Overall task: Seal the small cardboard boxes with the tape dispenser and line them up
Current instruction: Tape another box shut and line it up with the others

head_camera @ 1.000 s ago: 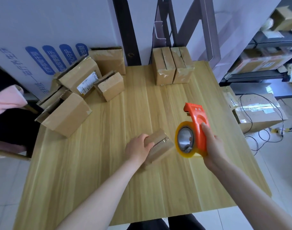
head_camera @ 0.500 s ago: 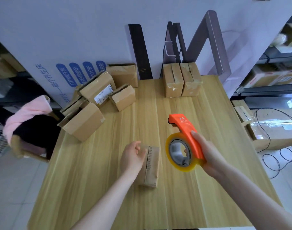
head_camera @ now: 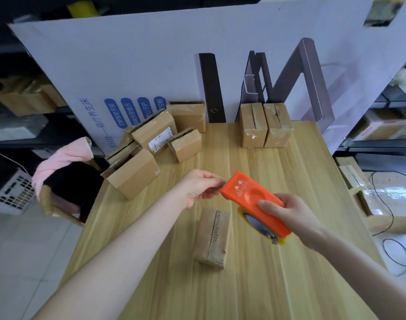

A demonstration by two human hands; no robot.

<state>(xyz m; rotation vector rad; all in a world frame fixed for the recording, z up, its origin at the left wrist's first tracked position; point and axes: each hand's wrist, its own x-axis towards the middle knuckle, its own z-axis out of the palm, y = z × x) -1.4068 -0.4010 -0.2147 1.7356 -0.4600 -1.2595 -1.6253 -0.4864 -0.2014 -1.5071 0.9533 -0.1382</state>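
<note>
Only the head view is given, looking down over a wooden table.

The right hand enters from about 4 o'clock, forearm slanting up toward the centre. Its fingers are wrapped around the rear of the orange tape dispenser, gripping it firmly, the thumb lying across the top face. The dispenser is held in the air above the table, tilted, its toothed front edge pointing toward 10 o'clock; the yellow-rimmed tape roll hangs under the body at its 5 o'clock side.

The left hand comes in from about 7 o'clock on a long bare forearm. The wrist is bent slightly, the palm turned toward the dispenser, and thumb and forefinger are pinched together right at the toothed edge. Whether they hold the end of the tape cannot be told; the tape itself is too faint to see there.

Below both hands, near the middle of the table, a small cardboard box lies flat, untouched by either hand, with a seam running along its top.

At 12 o'clock, against the white board, two sealed boxes stand side by side, touching. At 10 o'clock a loose heap of boxes leans together, some with flaps open. Past the table's left edge, at 9 o'clock, a pink cloth drapes over a chair.
</note>
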